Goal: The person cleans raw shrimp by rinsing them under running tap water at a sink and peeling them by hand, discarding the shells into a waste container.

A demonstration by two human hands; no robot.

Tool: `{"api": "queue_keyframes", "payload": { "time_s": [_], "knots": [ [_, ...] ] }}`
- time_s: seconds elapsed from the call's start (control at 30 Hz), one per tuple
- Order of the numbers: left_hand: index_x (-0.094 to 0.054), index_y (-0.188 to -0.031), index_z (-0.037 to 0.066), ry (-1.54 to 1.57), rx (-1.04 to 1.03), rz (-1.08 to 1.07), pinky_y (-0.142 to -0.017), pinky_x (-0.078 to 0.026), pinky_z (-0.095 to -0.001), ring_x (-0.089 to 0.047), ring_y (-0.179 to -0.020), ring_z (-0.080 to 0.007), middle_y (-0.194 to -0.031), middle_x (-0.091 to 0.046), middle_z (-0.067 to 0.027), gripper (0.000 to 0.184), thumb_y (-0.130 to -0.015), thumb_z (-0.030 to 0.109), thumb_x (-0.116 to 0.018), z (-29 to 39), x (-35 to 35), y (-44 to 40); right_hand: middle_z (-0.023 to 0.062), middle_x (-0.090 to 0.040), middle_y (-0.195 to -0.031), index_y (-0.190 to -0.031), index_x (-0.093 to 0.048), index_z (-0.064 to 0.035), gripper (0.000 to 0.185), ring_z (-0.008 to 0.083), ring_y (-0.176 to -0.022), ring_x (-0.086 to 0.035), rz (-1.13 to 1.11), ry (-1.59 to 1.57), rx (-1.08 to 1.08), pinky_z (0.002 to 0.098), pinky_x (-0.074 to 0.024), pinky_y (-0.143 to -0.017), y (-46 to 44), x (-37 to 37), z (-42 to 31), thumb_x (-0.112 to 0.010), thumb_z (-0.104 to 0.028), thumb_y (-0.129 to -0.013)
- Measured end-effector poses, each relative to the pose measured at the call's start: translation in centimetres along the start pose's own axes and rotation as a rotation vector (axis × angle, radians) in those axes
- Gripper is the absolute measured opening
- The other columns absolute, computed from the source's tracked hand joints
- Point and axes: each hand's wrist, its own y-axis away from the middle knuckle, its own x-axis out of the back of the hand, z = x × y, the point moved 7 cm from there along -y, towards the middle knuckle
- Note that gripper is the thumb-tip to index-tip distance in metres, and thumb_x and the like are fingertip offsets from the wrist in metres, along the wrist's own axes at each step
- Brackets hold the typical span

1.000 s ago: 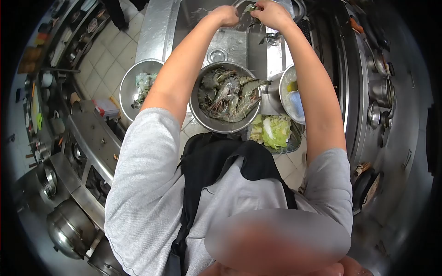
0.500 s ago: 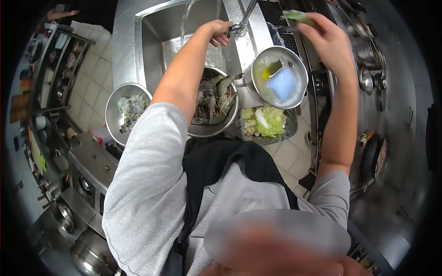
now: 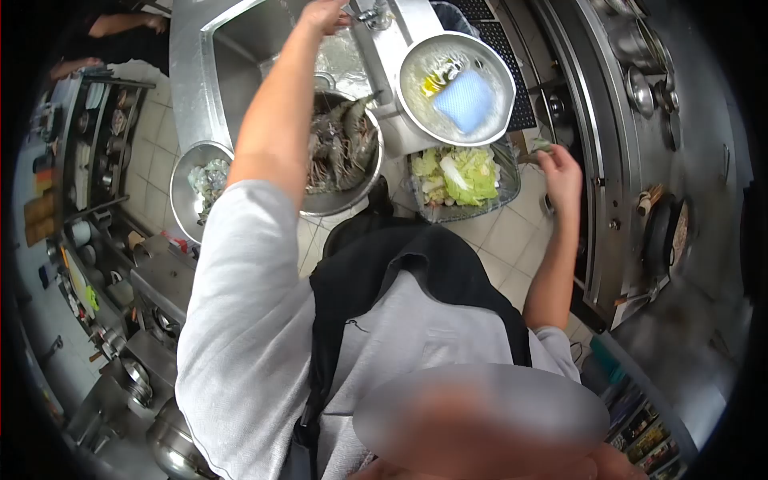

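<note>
At the top edge, my left hand [image 3: 324, 16] has its fingers closed at the tap handle [image 3: 350, 10] beside the steel sink [image 3: 228, 60]. A pot of large raw prawns [image 3: 342, 148] sits below my left forearm. My right hand [image 3: 562, 176] pinches a small green item [image 3: 542, 146], its kind unclear, off to the right of a plastic-lined container of pale green leaves [image 3: 468, 176]. Above those leaves stands a white-rimmed metal pot [image 3: 506, 112] of sudsy water with a blue cloth [image 3: 466, 102] and a yellow patch in it.
A steel bowl [image 3: 180, 192] with translucent greyish pieces stands left of the prawns. Farther left are loaded shelves [image 3: 104, 144] and another person's arm [image 3: 120, 24]. Along the right run a steel counter edge [image 3: 588, 264], hanging pans and a wok [image 3: 660, 240].
My right hand has come down from above the sudsy pot to the right of the leaves, still with the green item. The view has shifted; my left hand stays by the tap.
</note>
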Motion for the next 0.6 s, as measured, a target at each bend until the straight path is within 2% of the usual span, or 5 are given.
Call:
{"api": "queue_keyframes", "payload": {
  "time_s": [0.17, 0.33, 0.43, 0.5, 0.6],
  "knots": [
    [-0.072, -0.106, -0.001, -0.845, -0.338, 0.209, -0.088, -0.053, -0.0418, -0.071, -0.098, -0.0308, -0.101, -0.072, -0.0237, 0.048, -0.081, 0.040, -0.067, 14.6, 0.1, 14.8, 0.0031, -0.069, -0.095, -0.115, -0.064, 0.0029, 0.028, 0.0105, -0.080, -0.066, 0.028, -0.363, -0.089, 0.0228, -0.0524, -0.073, 1.2, -2.4, 6.3, -0.068, -0.016, -0.095],
    [-0.069, -0.104, -0.001, -0.728, -0.534, 0.195, -0.068, -0.053, -0.0350, -0.068, -0.076, -0.0194, -0.083, -0.071, -0.0131, 0.033, -0.089, 0.029, -0.067, 22.4, -4.8, 26.7, 0.0065, -0.069, -0.098, -0.113, -0.062, 0.0034, 0.029, 0.0161, -0.084, -0.070, 0.010, -0.491, -0.199, 0.0264, -0.0550, -0.075, 2.6, -0.4, 5.1, -0.069, -0.017, -0.094],
    [-0.068, -0.106, -0.001, -0.428, -0.626, -0.067, -0.070, -0.053, -0.0296, -0.066, -0.078, -0.0135, -0.085, -0.071, -0.0082, 0.027, -0.092, 0.022, -0.067, 25.4, -11.7, 34.2, 0.0090, -0.068, -0.099, -0.110, -0.061, 0.0022, 0.026, 0.0209, -0.087, -0.072, 0.000, -0.667, -0.231, 0.0295, -0.0568, -0.077, 3.4, 0.6, 5.1, -0.070, -0.015, -0.093],
    [-0.065, -0.118, 0.000, -0.429, -0.529, -0.355, -0.075, -0.055, -0.0329, -0.067, -0.082, -0.0152, -0.092, -0.070, -0.0086, 0.050, -0.092, 0.042, -0.069, 21.3, -17.0, 36.1, 0.0105, -0.068, -0.100, -0.110, -0.060, 0.0015, 0.026, 0.0246, -0.090, -0.073, -0.034, -0.763, -0.223, 0.0311, -0.0574, -0.077, 3.4, 0.8, 5.3, -0.069, -0.016, -0.093],
    [-0.073, -0.099, 0.005, -0.383, -0.401, -0.572, -0.072, -0.052, -0.0309, -0.065, -0.077, -0.0127, -0.083, -0.070, -0.0038, 0.042, -0.089, 0.045, -0.071, 15.1, -26.4, 39.4, 0.0124, -0.067, -0.103, -0.110, -0.059, 0.0010, 0.025, 0.0289, -0.092, -0.073, -0.059, -0.989, -0.243, 0.0353, -0.0592, -0.079, 4.1, 0.6, 6.2, -0.068, -0.015, -0.093]
  ]
}}
